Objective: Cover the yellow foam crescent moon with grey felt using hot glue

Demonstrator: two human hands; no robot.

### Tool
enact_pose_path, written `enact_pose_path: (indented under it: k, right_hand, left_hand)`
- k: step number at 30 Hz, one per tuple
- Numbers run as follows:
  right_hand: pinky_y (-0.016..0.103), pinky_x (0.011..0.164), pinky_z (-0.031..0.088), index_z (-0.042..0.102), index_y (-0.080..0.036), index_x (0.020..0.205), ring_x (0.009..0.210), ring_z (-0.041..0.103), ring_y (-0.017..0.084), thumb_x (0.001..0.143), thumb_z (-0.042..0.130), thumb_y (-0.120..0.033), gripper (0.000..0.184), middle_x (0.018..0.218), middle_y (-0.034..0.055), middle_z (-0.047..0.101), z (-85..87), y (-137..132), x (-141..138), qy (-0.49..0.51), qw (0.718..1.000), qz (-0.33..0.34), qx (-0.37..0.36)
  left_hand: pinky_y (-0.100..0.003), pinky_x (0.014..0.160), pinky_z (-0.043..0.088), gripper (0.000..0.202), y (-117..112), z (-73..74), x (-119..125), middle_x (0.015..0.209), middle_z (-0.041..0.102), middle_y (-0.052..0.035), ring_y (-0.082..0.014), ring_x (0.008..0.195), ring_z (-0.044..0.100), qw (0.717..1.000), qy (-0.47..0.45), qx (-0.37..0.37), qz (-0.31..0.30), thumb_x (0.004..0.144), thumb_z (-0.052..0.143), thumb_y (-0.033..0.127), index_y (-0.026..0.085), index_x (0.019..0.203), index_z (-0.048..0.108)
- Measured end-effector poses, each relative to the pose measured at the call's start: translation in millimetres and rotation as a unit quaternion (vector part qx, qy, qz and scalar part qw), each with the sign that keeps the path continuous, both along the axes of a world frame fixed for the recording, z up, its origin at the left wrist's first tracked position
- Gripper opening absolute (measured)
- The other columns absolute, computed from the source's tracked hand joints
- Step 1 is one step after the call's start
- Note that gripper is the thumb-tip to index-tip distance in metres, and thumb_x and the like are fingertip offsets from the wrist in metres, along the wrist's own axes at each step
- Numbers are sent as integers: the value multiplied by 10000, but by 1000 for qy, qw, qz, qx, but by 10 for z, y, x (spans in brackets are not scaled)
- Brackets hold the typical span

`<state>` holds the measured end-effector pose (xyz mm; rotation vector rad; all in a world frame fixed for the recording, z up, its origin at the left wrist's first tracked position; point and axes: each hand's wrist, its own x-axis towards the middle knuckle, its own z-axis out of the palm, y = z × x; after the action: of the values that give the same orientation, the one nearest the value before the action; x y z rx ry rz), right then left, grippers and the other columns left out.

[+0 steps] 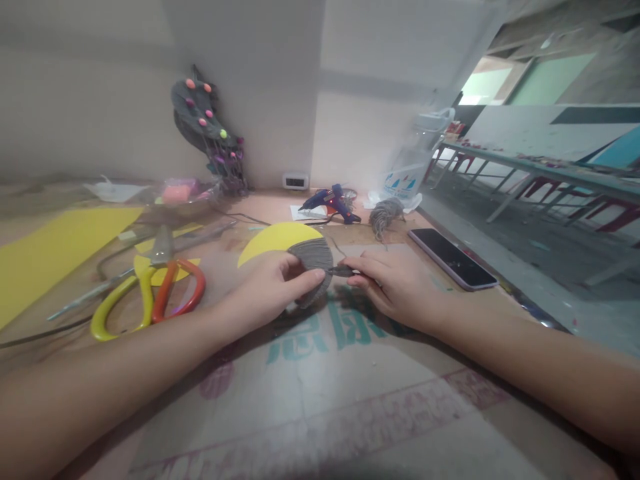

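My left hand (pixel 267 287) is closed on a curved piece of yellow card (pixel 277 239), thumb in front. Grey yarn (pixel 314 257) is wound closely around the card's right part, and bare yellow shows on the upper left. My right hand (pixel 385 283) is closed just to the right, thumb and fingers pinching a small dark grey bundle of yarn (pixel 343 271) that meets the card's wound edge. A thin loose strand rises near those fingertips. The lower end of the card is partly hidden by my left hand.
Scissors (pixel 150 300) with yellow and red handles lie left. A phone (pixel 453 259) is at right. Behind are a glue gun (pixel 330 202), a grey yarn skein (pixel 387 217) and a clear jug (pixel 407 157). A grey yarn-wrapped ornament (pixel 200 113) leans on the wall.
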<state>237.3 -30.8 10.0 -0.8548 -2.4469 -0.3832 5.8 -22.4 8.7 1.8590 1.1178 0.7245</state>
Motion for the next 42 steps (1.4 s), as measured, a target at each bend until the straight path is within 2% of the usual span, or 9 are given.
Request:
enact_pose_path:
  k: [8, 15, 25, 36, 39, 42]
  right_hand:
    - [257, 592, 369, 659, -134, 1000, 657, 574, 150, 989, 411, -326, 315, 755, 62, 674, -9, 13, -4, 1, 1000, 0, 13]
    - [273, 654, 386, 625, -138, 1063, 726, 584, 170, 973, 425, -314, 282, 842, 74, 684, -3, -6, 23, 38, 998, -3, -45]
    - [266, 619, 353, 654, -116, 996, 680, 566, 164, 972, 430, -289, 283, 753, 66, 664, -8, 2, 18, 13, 1000, -8, -10]
    - [268, 628, 357, 650, -110, 1027, 684, 559, 167, 966, 444, -290, 281, 770, 70, 663, -14, 3, 23, 7, 1000, -12, -18]
    - [271, 636, 363, 647, -108, 1039, 693, 562, 171, 966, 441, -297, 289, 794, 76, 669, -5, -1, 18, 10, 999, -13, -30]
    - [277, 647, 375, 635, -105, 1062, 721, 570, 182, 961, 446, -310, 297, 829, 88, 676, 1, -4, 16, 24, 999, -13, -42]
  left_hand:
    - [-234, 481, 340, 397, 2, -6, 0, 563, 542, 26, -134, 521, 491, 1000, -5, 1, -8, 822, 534, 523, 194, 601, 538]
    - [-227, 476, 343, 433, 21, -9, -3, 518, 527, 32, -118, 483, 478, 1000, 0, 15, 2, 836, 522, 517, 185, 557, 518]
    - [-228, 506, 362, 439, 54, -25, -11, 532, 502, 27, -115, 509, 473, 999, -10, 33, 10, 841, 527, 517, 176, 565, 507]
    - [-227, 514, 351, 452, 47, -8, -10, 523, 498, 37, -108, 511, 471, 999, -2, 53, 14, 843, 540, 510, 171, 546, 513]
    - [-228, 521, 362, 402, 42, -3, 7, 535, 521, 32, -110, 520, 486, 999, -9, 35, 7, 853, 540, 447, 168, 564, 533]
    - [-230, 552, 401, 278, 45, -34, 25, 629, 601, 11, -125, 584, 542, 998, -57, -11, -37, 871, 518, 378, 160, 715, 592]
